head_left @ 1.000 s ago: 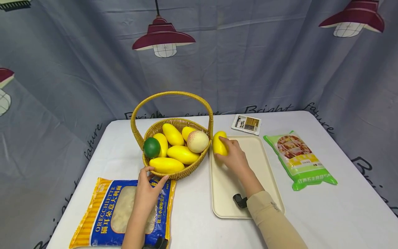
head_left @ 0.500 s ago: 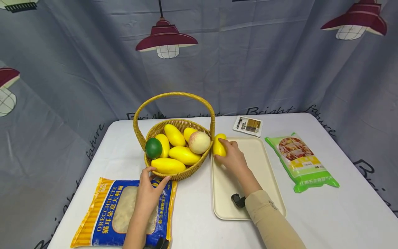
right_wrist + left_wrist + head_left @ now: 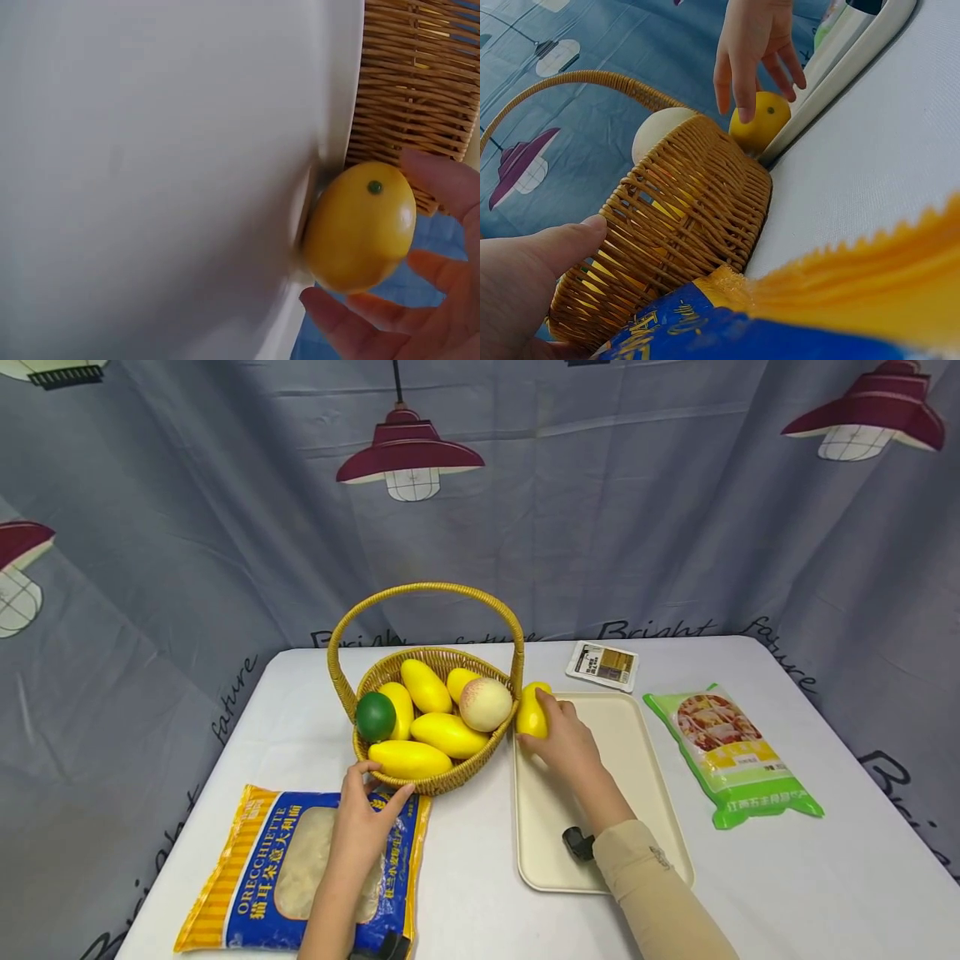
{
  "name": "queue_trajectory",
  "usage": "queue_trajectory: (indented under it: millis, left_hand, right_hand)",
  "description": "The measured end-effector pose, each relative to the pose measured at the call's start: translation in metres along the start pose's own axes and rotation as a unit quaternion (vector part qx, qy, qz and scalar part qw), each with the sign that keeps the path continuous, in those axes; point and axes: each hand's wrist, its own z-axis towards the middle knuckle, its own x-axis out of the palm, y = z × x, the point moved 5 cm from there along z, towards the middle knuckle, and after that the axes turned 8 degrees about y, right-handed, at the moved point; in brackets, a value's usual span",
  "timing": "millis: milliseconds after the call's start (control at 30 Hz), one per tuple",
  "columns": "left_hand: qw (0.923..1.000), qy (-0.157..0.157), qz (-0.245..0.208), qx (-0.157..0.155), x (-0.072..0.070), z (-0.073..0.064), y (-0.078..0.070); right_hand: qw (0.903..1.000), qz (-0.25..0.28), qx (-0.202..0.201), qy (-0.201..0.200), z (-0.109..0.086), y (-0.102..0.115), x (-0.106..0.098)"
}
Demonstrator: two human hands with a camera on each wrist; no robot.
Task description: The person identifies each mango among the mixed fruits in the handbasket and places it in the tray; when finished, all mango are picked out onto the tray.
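A yellow mango (image 3: 531, 717) sits at the far left edge of the cream tray (image 3: 600, 827), close against the wicker basket (image 3: 450, 783). My right hand (image 3: 567, 745) holds it between thumb and fingers; in the right wrist view the mango (image 3: 360, 229) shows its green stem dot. At the basket's front rim my left hand (image 3: 362, 818) holds on with thumb and fingers spread, and in the left wrist view the thumb (image 3: 562, 244) lies along the wicker. Inside the basket are several yellow mangoes, a green fruit (image 3: 375, 717) and a pale peach (image 3: 486, 704).
A blue and yellow orecchiette bag (image 3: 300, 860) lies under the left forearm, touching the basket's front. Right of the tray is a green food packet (image 3: 731, 752). Behind it lies a small white sachet (image 3: 602, 666). The basket's tall arched handle (image 3: 427, 587) stands upright.
The scene shifts slightly right and down in the head view. Both hands keep the same places on the mango and the basket rim.
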Motion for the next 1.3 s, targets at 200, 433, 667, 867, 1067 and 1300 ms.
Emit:
queue_trajectory:
  millis: [200,433,667,867,1067,1300]
  left_hand:
    - [1.0000,-0.002,0.002,0.003,0.000,-0.001,-0.001]
    - [1.0000,-0.002,0.001,0.003,-0.001,-0.001,-0.001]
    - [1.0000,0.002,-0.001,-0.003,-0.001,-0.001,-0.001]
    - [1.0000,0.002,-0.002,-0.001,-0.002,-0.001,-0.002]
    - [1.0000,0.003,-0.008,0.002,-0.002,0.001,-0.001]
    - [0.9998,0.003,-0.016,0.006,-0.001,0.001,-0.002]
  right_hand:
    - [0.9998,-0.017,-0.010,-0.010,-0.008,0.008,-0.010]
    - [0.9985,-0.031,-0.032,-0.032,-0.023,0.027,-0.033]
    - [0.9962,-0.044,-0.059,-0.047,-0.044,0.050,-0.051]
    - [0.9928,-0.056,-0.093,-0.052,-0.062,0.081,-0.060]
    - [0.9853,-0.073,-0.143,-0.058,-0.064,0.103,-0.056]
    - [0.9795,-0.106,-0.171,-0.017,-0.052,0.115,-0.029]
